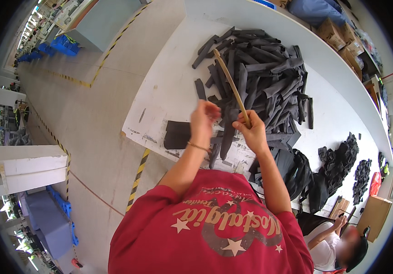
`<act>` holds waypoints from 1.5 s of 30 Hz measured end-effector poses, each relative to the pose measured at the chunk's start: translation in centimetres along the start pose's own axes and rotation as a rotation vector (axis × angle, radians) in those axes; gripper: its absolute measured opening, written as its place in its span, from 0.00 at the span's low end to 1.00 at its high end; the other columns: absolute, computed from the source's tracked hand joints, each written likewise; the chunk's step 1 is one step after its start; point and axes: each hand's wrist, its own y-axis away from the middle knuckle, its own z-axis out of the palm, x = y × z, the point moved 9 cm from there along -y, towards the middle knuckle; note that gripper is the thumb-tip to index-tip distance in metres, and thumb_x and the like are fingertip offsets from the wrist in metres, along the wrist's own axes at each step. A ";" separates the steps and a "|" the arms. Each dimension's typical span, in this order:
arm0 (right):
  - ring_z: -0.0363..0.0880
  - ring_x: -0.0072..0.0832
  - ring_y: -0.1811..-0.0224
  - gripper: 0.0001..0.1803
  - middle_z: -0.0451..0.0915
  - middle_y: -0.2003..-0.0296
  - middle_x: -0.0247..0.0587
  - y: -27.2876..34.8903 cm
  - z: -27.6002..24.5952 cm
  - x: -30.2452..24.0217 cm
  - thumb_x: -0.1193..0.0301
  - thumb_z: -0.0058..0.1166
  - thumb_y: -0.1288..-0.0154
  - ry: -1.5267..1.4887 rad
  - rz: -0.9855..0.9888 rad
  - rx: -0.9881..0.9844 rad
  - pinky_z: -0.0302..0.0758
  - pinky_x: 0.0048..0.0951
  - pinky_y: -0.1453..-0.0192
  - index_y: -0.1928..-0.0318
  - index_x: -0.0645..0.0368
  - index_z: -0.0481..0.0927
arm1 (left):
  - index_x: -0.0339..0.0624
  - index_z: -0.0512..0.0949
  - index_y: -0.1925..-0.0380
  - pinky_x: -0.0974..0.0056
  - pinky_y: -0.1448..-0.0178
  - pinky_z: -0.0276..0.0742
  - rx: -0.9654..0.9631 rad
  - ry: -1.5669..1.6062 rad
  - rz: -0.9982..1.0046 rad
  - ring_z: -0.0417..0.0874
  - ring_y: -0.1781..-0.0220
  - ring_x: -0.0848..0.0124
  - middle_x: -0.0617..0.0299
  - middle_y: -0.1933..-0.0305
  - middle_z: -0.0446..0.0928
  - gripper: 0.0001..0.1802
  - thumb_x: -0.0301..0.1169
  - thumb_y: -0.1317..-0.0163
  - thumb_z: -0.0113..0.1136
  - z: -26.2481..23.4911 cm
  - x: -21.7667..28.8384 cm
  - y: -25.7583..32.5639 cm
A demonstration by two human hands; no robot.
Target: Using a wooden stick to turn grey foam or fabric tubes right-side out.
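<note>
My right hand (252, 129) is closed round the lower end of a long, thin wooden stick (231, 82), which slants up and left over the pile. Left of it, my left hand (204, 119) is smeared by motion, and what its fingers do cannot be made out. Between the two hands a dark grey fabric strip (227, 137) hangs or lies, its upper part close to the stick. Beyond them spreads a large heap of dark grey fabric tubes (269, 68). A flat stack of dark fabric pieces (177, 135) rests on the white table (160, 98) beside my left wrist.
Black fabric bundles (292, 166) and more dark heaps (340, 153) lie along the table to the right. A co-worker (326, 244) in a white top works at lower right. Cardboard boxes (333, 34) sit beyond the table's raised back edge. Striped floor tape (138, 180) runs at left.
</note>
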 end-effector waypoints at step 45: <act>0.79 0.37 0.72 0.10 0.80 0.71 0.48 7.1 -6.3 3.2 0.72 0.56 0.39 0.565 -0.068 -0.123 0.73 0.30 0.66 0.58 0.61 0.80 | 0.33 0.80 0.64 0.68 0.59 0.71 -0.513 -1.251 0.409 0.76 0.66 0.68 0.57 0.67 0.76 0.10 0.30 0.40 0.62 -7.1 2.9 -2.3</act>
